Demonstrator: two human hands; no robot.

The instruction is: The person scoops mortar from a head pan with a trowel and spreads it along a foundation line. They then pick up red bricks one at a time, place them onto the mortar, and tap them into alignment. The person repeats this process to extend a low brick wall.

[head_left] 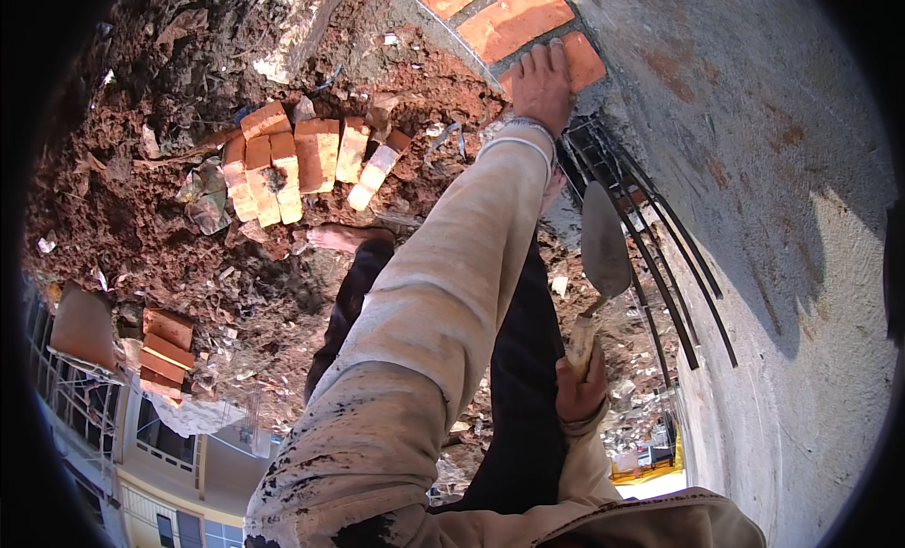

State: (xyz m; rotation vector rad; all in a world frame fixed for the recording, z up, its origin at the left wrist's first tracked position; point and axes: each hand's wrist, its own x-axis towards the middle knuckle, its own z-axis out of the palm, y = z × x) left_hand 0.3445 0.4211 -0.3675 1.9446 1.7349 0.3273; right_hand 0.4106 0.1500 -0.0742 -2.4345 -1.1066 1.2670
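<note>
At the top, my left hand (pixel 541 88) grips an orange brick (pixel 586 65) at the end of a short brick course, its fingers bent over the top. Mortar joins the neighbouring bricks (pixel 504 20) along a grey ledge. Low on the right, my right hand (pixel 580 386) is closed round the wooden handle of a trowel (pixel 606 242), whose blade points up beside dark steel bars (pixel 679 275). My left forearm crosses the middle of the view.
Loose bricks (pixel 312 154) lie on red, rubble-strewn soil (pixel 123 190), with another pile (pixel 168 344) lower left. A rough grey wall (pixel 792 143) rises close on the right. My bare foot (pixel 344 238) rests on the soil. Buildings show at the lower left edge.
</note>
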